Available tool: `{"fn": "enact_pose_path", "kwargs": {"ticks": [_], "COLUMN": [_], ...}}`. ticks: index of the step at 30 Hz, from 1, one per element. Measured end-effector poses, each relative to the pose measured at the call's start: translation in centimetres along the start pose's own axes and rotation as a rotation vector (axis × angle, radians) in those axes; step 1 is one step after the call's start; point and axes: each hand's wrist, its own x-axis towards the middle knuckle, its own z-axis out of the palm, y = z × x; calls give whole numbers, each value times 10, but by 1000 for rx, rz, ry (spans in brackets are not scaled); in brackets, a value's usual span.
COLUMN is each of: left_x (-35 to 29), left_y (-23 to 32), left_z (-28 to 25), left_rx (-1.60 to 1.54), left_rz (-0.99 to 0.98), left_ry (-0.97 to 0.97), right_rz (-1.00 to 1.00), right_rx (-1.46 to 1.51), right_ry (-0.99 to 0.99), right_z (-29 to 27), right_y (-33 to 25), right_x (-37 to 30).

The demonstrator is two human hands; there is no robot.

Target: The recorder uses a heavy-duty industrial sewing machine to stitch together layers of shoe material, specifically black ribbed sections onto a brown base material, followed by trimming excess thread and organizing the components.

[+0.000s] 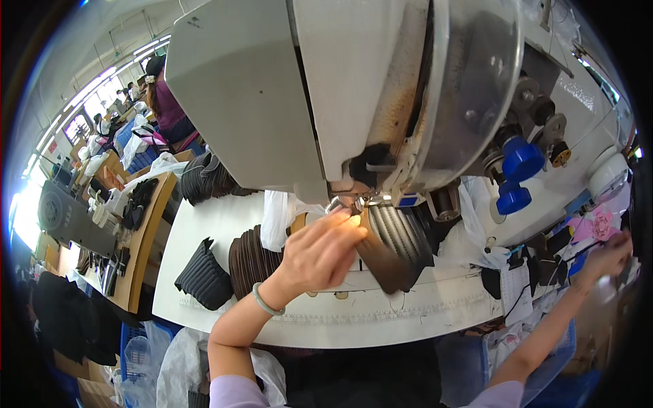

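Note:
My left hand (320,253), with a pale bangle (266,300) at its wrist, is pinched closed beneath the head of a large sewing machine (238,88). Its fingertips meet the edge of a smooth brown strip (382,262) close to the lit presser foot (350,203). Beside the strip lies a dark ridged panel (401,234), partly under the machine. Far to the right, my right hand (605,257) is raised near a pink flower-shaped thing (601,226). Its fingers look curled, but blur hides what they hold; a silvery smear shows just below them.
Left of my left hand, a stack of brown ridged pieces (253,262) and a black ridged piece (205,275) lie on the white table (326,330). Blue knobs (522,160) jut from the machine's right side. A blue bin (554,370) stands below right. Another person (170,105) sits far left.

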Motion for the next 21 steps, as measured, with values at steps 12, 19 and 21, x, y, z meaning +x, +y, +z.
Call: {"fn": "enact_pose_path", "kwargs": {"ticks": [12,19,21], "left_x": [-7,-3,3], "left_y": [0,7,10], "left_z": [2,-6,-10], "left_rx": [-49,130,125], "left_rz": [49,175,168], "left_ry": [37,-96,-106], "right_rz": [-271,-213,-240], "right_rx": [786,889,879], "right_ry": [-1391,-1435,-1419], "right_z": [105,106,106], "right_y": [-244,-236,-235], "right_x": [-254,-262,-264]}}
